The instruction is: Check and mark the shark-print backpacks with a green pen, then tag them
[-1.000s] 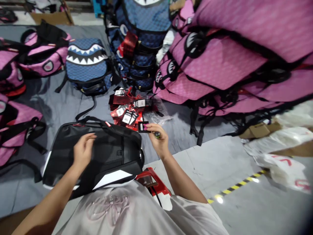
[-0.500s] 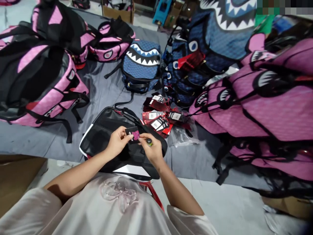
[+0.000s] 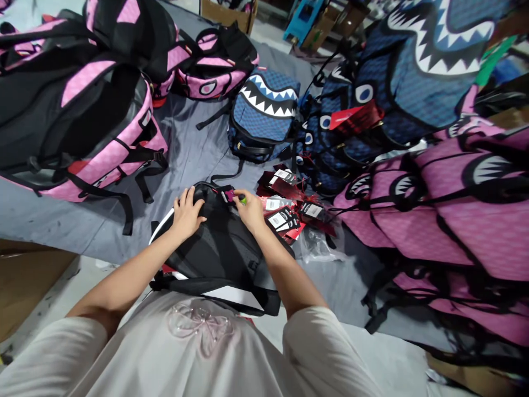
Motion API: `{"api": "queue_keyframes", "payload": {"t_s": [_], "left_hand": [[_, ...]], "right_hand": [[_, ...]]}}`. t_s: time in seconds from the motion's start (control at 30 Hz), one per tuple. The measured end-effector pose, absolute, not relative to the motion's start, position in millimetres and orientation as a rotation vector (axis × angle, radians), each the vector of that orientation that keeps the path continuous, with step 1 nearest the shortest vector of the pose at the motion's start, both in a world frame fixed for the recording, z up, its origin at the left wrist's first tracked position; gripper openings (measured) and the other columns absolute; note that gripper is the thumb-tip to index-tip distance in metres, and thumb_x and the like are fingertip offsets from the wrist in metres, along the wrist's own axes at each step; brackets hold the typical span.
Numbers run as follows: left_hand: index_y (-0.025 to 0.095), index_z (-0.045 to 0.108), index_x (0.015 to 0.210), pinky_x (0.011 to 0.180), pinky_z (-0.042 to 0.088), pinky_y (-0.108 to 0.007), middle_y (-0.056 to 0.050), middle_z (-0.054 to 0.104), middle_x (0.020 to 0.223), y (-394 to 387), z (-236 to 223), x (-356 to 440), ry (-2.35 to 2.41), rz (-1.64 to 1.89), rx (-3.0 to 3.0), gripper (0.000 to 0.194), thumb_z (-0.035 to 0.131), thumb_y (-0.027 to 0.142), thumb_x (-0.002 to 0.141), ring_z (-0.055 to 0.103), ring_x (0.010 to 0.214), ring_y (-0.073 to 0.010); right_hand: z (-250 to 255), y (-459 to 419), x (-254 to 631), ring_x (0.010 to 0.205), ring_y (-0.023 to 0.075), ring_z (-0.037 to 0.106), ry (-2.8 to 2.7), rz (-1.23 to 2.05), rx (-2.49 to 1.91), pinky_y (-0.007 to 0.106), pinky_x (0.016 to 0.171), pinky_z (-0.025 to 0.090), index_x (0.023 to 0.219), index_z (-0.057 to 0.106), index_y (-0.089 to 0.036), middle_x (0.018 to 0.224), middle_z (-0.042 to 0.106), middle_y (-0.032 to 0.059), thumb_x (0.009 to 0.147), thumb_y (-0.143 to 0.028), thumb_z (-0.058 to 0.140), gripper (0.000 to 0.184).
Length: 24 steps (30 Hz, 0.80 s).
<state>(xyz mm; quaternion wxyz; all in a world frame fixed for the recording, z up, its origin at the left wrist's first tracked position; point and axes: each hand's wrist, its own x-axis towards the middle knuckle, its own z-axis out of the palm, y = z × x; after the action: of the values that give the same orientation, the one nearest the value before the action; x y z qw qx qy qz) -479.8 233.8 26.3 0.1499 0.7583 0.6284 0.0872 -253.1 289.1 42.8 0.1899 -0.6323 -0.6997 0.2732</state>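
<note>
A black backpack [image 3: 215,242] with white edging lies in front of me on the cloth. My left hand [image 3: 187,214] rests on its upper left part, fingers apart. Between thumb and finger of my right hand [image 3: 250,212] is the edge of a small black card with a pink bear-shaped piece [image 3: 226,194], held over the backpack's top edge. A small green object with a dark end [image 3: 243,199] also sits in that hand; its kind is unclear. Just right of it lies a pile of red and black hang tags [image 3: 285,204].
Pink and black backpacks [image 3: 105,132] stand at left. A small blue backpack [image 3: 264,113] with a shark-mouth print is behind the pile, with larger blue ones [image 3: 430,60] beyond. Pink backpacks [image 3: 450,204] crowd the right. A clear plastic bag [image 3: 322,245] lies near the tags.
My left hand has let go of the card and moved left onto the backpack. My right hand has carried the card up to the backpack's top edge. The view has shifted.
</note>
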Motion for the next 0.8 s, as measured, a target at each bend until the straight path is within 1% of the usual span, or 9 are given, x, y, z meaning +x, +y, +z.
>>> {"api": "queue_keyframes", "payload": {"t_s": [0.07,0.13,0.23,0.33,0.4,0.5,0.57,0.67,0.8], "left_hand": [[0.015,0.068,0.119,0.114,0.035,-0.067,-0.027,0.033,0.163,233.8,15.5,-483.8,1.759,0.321,2.213,0.041,0.081,0.024,0.081,0.029,0.152,-0.047],[0.016,0.069,0.113,0.112,0.038,-0.064,-0.026,0.037,0.16,230.2,5.9,-489.3,1.687,0.442,2.281,0.033,0.079,0.024,0.083,0.032,0.151,-0.0449],[0.016,0.069,0.109,0.113,0.038,-0.063,-0.025,0.039,0.157,225.0,-4.2,-495.4,1.635,0.584,2.342,0.025,0.075,0.027,0.087,0.035,0.149,-0.044],[0.017,0.069,0.11,0.113,0.039,-0.063,-0.024,0.039,0.158,223.8,-6.4,-498.0,1.608,0.627,2.336,0.024,0.071,0.031,0.09,0.036,0.149,-0.0435],[0.017,0.064,0.121,0.116,0.038,-0.06,-0.024,0.036,0.16,223.4,-3.3,-500.7,1.594,0.689,2.283,0.033,0.066,0.034,0.094,0.035,0.151,-0.0402],[0.009,0.042,0.149,0.12,0.037,-0.058,-0.03,0.026,0.165,220.7,4.9,-506.6,1.835,0.701,2.05,0.072,0.068,0.046,0.092,0.027,0.156,-0.0412],[0.005,0.034,0.154,0.116,0.042,-0.058,-0.033,0.036,0.159,218.6,10.2,-509.6,2.024,0.48,1.851,0.088,0.071,0.05,0.089,0.038,0.15,-0.0449],[0.009,0.043,0.15,0.104,0.053,-0.051,-0.023,0.063,0.139,217.1,14.6,-510.2,2.075,0.177,1.719,0.074,0.068,0.049,0.092,0.062,0.128,-0.0411],[0.012,0.047,0.147,0.099,0.055,-0.046,-0.018,0.068,0.134,216.2,13.4,-508.8,2.095,0.139,1.766,0.067,0.061,0.054,0.096,0.066,0.123,-0.0379]], "right_hand": [[39.5,300.4,-262.8,0.098,0.0201,0.071,-2.125,0.808,-1.776,0.029,0.087,0.05,0.117,0.072,-0.019,0.109,0.078,0.0067,0.097,-0.023,0.053,0.028],[39.1,308.4,-269.7,0.092,0.0175,0.071,-2.259,0.893,-1.742,0.025,0.081,0.049,0.112,0.074,-0.019,0.101,0.078,0.0041,0.094,-0.02,0.058,0.023],[42.1,314.8,-279.4,0.091,0.0163,0.07,-2.487,1.004,-1.67,0.022,0.078,0.046,0.106,0.076,-0.02,0.097,0.078,0.0029,0.091,-0.019,0.065,0.019],[46.4,317.9,-291.1,0.099,0.0196,0.07,-2.698,1.045,-1.609,0.024,0.079,0.044,0.104,0.077,-0.022,0.102,0.079,0.0054,0.091,-0.018,0.064,0.019],[48.3,320.5,-297.7,0.103,0.0219,0.07,-2.812,1.044,-1.589,0.025,0.079,0.045,0.104,0.077,-0.023,0.106,0.078,0.0077,0.091,-0.015,0.061,0.023],[47.8,325.7,-303.7,0.108,0.0237,0.07,-2.929,1.024,-1.58,0.026,0.081,0.045,0.109,0.076,-0.022,0.113,0.077,0.0105,0.091,-0.012,0.056,0.029],[45.1,328.8,-307.2,0.111,0.0241,0.069,-2.979,1.021,-1.564,0.026,0.082,0.046,0.115,0.075,-0.02,0.118,0.076,0.0118,0.092,-0.012,0.055,0.032],[39.4,332.4,-315.6,0.11,0.0224,0.07,-3.045,1.067,-1.507,0.025,0.082,0.046,0.118,0.075,-0.018,0.118,0.077,0.0116,0.091,-0.01,0.055,0.035],[35.2,336.6,-325.4,0.107,0.021,0.071,-3.104,1.123,-1.402,0.023,0.077,0.045,0.113,0.078,-0.019,0.115,0.078,0.0099,0.088,-0.008,0.058,0.034]]}}
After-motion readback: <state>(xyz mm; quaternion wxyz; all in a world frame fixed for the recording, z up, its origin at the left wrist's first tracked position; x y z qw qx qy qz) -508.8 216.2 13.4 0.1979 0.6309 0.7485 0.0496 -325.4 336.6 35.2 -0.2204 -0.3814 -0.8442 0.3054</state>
